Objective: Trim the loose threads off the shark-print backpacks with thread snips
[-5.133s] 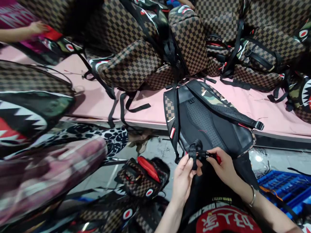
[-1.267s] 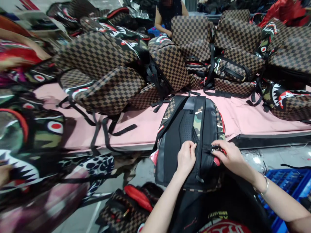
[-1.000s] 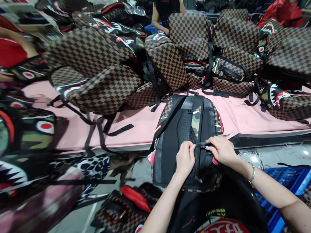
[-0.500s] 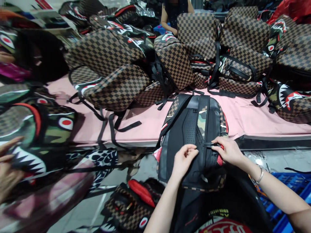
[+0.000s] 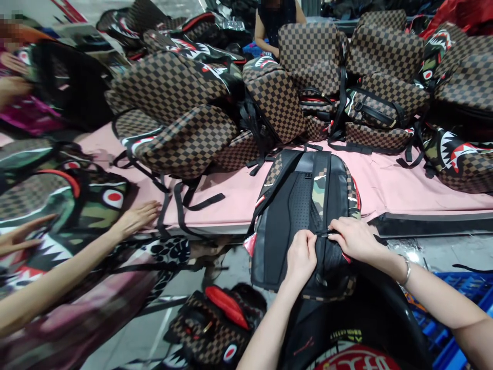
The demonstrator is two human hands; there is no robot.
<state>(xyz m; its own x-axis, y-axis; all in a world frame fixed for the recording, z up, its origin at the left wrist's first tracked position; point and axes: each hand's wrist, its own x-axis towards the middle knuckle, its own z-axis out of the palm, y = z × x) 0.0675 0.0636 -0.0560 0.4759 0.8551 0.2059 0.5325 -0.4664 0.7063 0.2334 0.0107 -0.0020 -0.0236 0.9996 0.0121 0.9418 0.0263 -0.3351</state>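
A backpack (image 5: 296, 205) lies back side up, partly on the pink-covered table and partly over its near edge, with black padding and checkered, camouflage-trimmed sides. My left hand (image 5: 302, 257) pinches a thin black strap (image 5: 322, 235) over the lower middle of the pack. Just to the right, my right hand (image 5: 354, 239) is closed on the same strap, thumb and fingertips together. The two hands are close, with a short dark stretch between them. Whether the small snips are still in my right palm is hidden.
Checkered backpacks (image 5: 185, 139) crowd the pink table (image 5: 239, 190). At left, another person's hands (image 5: 140, 218) work by a shark-mouth backpack (image 5: 96, 205). A person (image 5: 279, 25) stands behind the table. Below are another bag (image 5: 208, 329) and a blue crate (image 5: 450, 288).
My left hand has moved right and gripped the strap. The snips showing at my right fingertips are out of sight, and that hand now pinches the strap. The neighbour's arm has reached onto the table.
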